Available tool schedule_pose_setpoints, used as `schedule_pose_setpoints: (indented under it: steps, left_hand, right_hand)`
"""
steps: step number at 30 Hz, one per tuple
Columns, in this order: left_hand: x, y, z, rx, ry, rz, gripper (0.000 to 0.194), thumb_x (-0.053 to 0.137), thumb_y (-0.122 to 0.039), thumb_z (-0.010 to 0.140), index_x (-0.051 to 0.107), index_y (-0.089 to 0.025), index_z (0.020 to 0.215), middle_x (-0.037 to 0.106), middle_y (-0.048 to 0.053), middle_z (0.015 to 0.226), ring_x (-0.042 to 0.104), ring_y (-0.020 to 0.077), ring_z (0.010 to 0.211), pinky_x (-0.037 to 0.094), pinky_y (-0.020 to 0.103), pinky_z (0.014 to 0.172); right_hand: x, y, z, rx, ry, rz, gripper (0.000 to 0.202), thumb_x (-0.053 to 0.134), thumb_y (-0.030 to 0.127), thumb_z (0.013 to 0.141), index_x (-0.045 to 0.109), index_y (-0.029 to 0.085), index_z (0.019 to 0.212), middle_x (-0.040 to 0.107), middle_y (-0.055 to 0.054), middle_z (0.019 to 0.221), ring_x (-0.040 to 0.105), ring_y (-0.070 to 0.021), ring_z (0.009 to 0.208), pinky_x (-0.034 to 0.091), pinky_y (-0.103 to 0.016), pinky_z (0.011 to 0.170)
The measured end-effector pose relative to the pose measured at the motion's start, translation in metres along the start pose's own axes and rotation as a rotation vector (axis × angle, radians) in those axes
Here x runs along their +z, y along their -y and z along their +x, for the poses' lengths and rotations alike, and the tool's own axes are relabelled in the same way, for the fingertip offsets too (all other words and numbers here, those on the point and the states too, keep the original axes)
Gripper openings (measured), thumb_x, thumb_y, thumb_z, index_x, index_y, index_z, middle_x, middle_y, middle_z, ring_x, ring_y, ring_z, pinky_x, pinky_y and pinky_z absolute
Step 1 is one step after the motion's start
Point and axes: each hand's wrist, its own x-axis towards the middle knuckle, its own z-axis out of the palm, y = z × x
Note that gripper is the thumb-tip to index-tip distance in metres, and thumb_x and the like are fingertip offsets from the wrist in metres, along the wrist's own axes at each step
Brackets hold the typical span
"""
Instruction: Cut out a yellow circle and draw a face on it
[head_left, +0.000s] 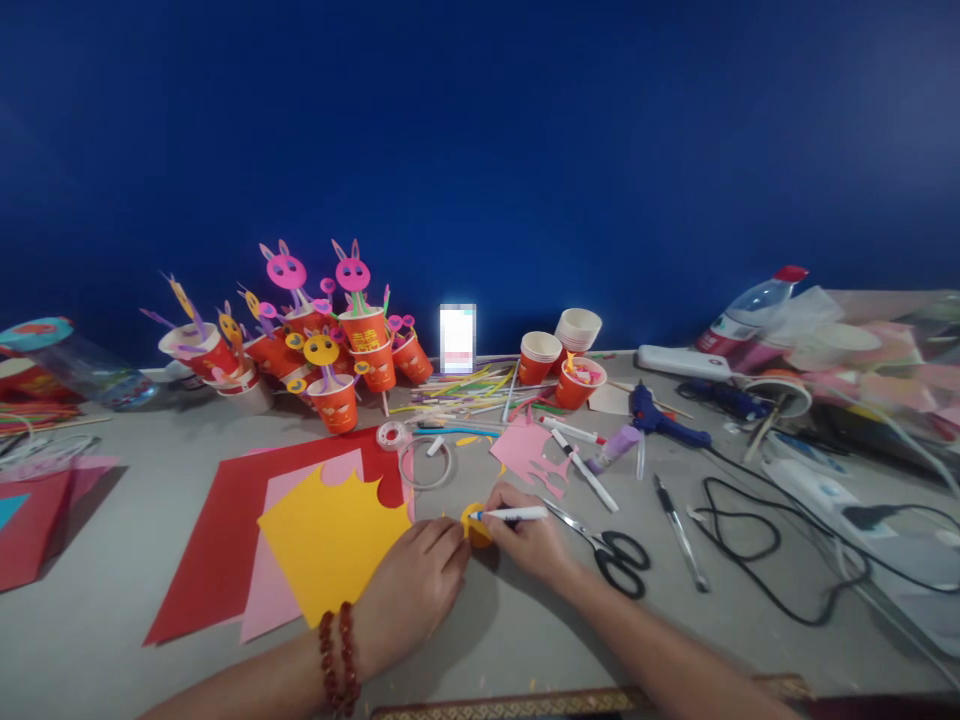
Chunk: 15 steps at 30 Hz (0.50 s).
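My right hand [529,540] grips a white marker [521,514], its blue tip over a small yellow paper disc [477,528] on the table. My left hand [420,575], with a beaded bracelet at the wrist, holds the disc's left edge with closed fingers. Left of it lies a yellow paper sheet [337,535] with scalloped cuts, on top of a pink sheet [259,590] and a red sheet [199,560]. Black-handled scissors [619,555] rest just right of my right hand.
Decorated red paper cups [335,405] with animal faces stand at the back left. A lit phone [457,340] leans against the wall. Cut pink paper [525,450], a purple glue stick [616,448], a pen [681,533], a blue glue gun [664,420] and a looping black cable [787,610] lie rightward.
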Motion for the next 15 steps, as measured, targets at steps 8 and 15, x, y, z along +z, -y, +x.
schedule_pose_setpoints:
  steps: [8,15]
  left_hand:
    - [-0.0016,-0.0005,0.0001,-0.009,0.003,-0.014,0.029,0.056,-0.022,0.093,0.057,-0.012,0.12,0.062,0.01,0.12,0.055,0.0256,0.113,0.045,0.04,0.097]
    - [-0.0044,-0.0012,-0.0009,-0.014,0.012,-0.028,0.029,0.055,-0.022,0.093,0.057,-0.012,0.12,0.061,0.011,0.121,0.055,0.0258,0.114,0.045,0.041,0.097]
  right_hand:
    - [-0.0011,0.0018,0.0003,-0.003,0.026,-0.032,0.011,0.054,0.018,0.08,0.053,0.02,0.07,0.052,0.005,0.06,0.044,-0.0115,0.055,0.032,-0.023,0.052]
    - [-0.0013,0.0026,-0.0002,-0.002,0.033,-0.035,0.01,0.054,0.016,0.079,0.054,0.021,0.069,0.053,0.005,0.059,0.044,-0.0115,0.055,0.032,-0.023,0.052]
